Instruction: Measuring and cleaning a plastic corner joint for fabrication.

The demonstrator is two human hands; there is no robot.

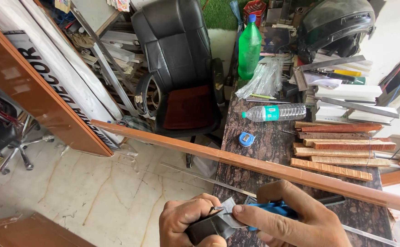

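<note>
My left hand (186, 220) grips a small dark block (208, 227) with a shiny metal piece (227, 211) on top, at the near edge of the dark stone counter (264, 142). My right hand (296, 217) holds a blue-handled tool (273, 209), its index finger stretched to the metal piece. Just beyond both hands a long brown wooden strip (236, 160) lies diagonally, sticking out past the counter to the left.
Several short wood strips (341, 146) are stacked at the right. A clear bottle (275, 112) lies on the counter, a green bottle (249, 45) stands behind it. A blue tape measure (246, 138), a black office chair (181, 68), a helmet (337, 23).
</note>
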